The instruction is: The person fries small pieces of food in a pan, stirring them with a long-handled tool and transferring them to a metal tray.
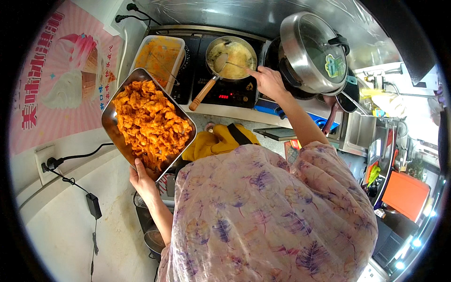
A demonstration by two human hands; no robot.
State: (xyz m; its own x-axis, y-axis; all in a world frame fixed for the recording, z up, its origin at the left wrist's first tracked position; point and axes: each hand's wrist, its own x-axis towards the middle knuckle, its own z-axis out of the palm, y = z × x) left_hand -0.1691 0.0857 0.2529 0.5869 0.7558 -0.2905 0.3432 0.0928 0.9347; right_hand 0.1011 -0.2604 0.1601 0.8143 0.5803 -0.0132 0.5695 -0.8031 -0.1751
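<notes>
My left hand [146,179] grips the near corner of a metal tray [121,137], which is tilted and heaped with orange-coated fried pieces [151,120]. My right hand [270,83] holds the thin handle of a metal skimmer or ladle [221,62]. Its bowl is over a small saucepan [255,53] of foaming yellow liquid [232,49], probably oil. The pan's wooden handle [204,93] points toward me. It stands on a black induction cooker [243,97] with a lit red display. Left of it is a plastic tub [181,44] smeared with orange batter.
A large pot with a glass lid [313,53] stands at the right of the cooker. Farther right are a steel sink [357,134] and an orange board [405,195]. Power cords [84,151] hang along the left wall. A yellow cloth item [218,139] lies below the counter edge.
</notes>
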